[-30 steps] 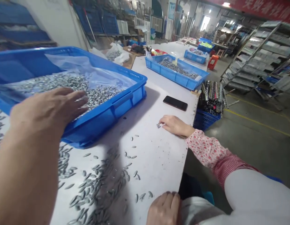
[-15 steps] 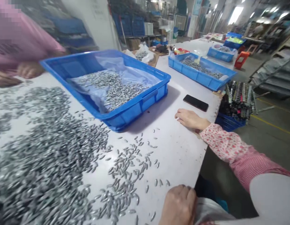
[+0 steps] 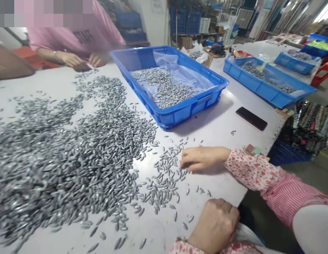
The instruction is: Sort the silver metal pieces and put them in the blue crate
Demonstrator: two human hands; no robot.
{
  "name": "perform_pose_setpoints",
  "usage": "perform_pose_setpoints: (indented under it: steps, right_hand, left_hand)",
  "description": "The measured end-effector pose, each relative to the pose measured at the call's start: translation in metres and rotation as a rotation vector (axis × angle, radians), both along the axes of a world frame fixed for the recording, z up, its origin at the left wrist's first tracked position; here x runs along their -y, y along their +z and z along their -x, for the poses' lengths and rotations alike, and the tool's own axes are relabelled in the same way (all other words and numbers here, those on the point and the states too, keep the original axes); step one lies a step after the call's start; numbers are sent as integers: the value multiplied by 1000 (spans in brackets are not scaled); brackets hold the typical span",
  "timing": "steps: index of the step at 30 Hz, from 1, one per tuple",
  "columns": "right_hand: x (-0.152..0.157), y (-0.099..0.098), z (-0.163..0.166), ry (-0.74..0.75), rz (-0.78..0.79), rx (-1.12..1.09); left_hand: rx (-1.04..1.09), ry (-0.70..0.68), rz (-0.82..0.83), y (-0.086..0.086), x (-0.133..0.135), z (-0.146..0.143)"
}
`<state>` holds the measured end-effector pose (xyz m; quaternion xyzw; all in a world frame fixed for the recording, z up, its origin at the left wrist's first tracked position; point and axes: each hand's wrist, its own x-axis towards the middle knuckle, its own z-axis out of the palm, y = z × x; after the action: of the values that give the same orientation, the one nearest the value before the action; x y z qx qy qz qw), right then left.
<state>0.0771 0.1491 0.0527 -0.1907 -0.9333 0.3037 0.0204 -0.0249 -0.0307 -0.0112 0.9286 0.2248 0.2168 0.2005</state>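
Small silvery-grey, spindle-shaped pieces [image 3: 164, 190] lie in a loose scatter beside a much larger heap of the same kind [image 3: 81, 155]. My right hand [image 3: 201, 158] reaches over the right edge of the scatter. Its fingers are loosely bent, the thumb a little apart, with the tips down among the pieces; I see nothing held. Closer to me, my left hand [image 3: 216, 224] rests closed at the table's near edge, knuckles up. What its curled fingers may hold is hidden. A few single pieces lie on the white tabletop between my hands.
Beyond the heap stands a blue tray [image 3: 190, 104], lined with plastic and holding similar pieces. A black phone [image 3: 251, 118] lies near the right edge, below a second blue tray [image 3: 269, 86]. Across the table, a co-worker's hands [image 3: 73, 61] are at the heap's far side.
My right hand has moved left, from beside the phone to the scattered pieces. A couple of pieces now lie where it was. My left hand stays closed; the view has swung left.
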Motion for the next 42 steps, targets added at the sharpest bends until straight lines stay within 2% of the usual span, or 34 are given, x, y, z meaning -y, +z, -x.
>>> perform_pose_setpoints:
  steps: [2,5,7,9,11,13,15,17,19,22,25,28,30,32,36,37,38,42]
  right_hand:
    - [-3,2,2,0,39,-34]
    - [-18,-2,9,-267,-88,-39]
    - [-27,-7,18,-340,-162,-36]
    - [-29,-12,29,-263,-189,-54]
    - [-24,-15,40,-86,-164,-85]
    - [-17,-15,45,93,-82,-109]
    - [-11,-12,44,156,19,-129]
    - [-10,-9,37,68,67,-148]
    - [-12,-6,27,-89,40,-167]
    - [-20,-5,9,-307,-75,-145]
    - [-30,-9,-14,-509,-231,-33]
    - [-36,-16,-34,-647,-349,92]
    - [-34,-20,-39,-671,-357,142]
    - [-25,-20,-34,-615,-304,127]
    - [-6,-13,-9,-202,-60,-56]
    - [-5,-11,-5,-157,-30,-103]
    - [-7,-10,-3,-178,-31,-138]
    - [-26,-16,-5,-565,-191,-77]
  left_hand:
    - [2,0,4,1,-1,0]
    - [17,7,9,2,-2,-1]
    - [18,9,9,3,-2,-1]
    - [9,6,13,3,-3,-1]
    - [-1,0,24,3,-4,-1]
    - [-6,-5,38,3,-4,-2]
    - [-6,-3,39,3,-4,-2]
    - [-2,7,29,3,-4,-2]
    - [5,16,13,3,-3,-3]
    - [12,14,5,2,-3,-3]
    - [9,7,14,2,-3,-3]
    - [9,13,14,1,-3,-3]
    - [18,14,13,1,-3,-3]
    - [26,13,9,0,-3,-3]
    - [29,20,13,-1,-2,-3]
    - [28,22,14,-1,-2,-3]
    - [27,24,12,-1,-2,-3]
    - [31,29,-13,-1,-1,-2]
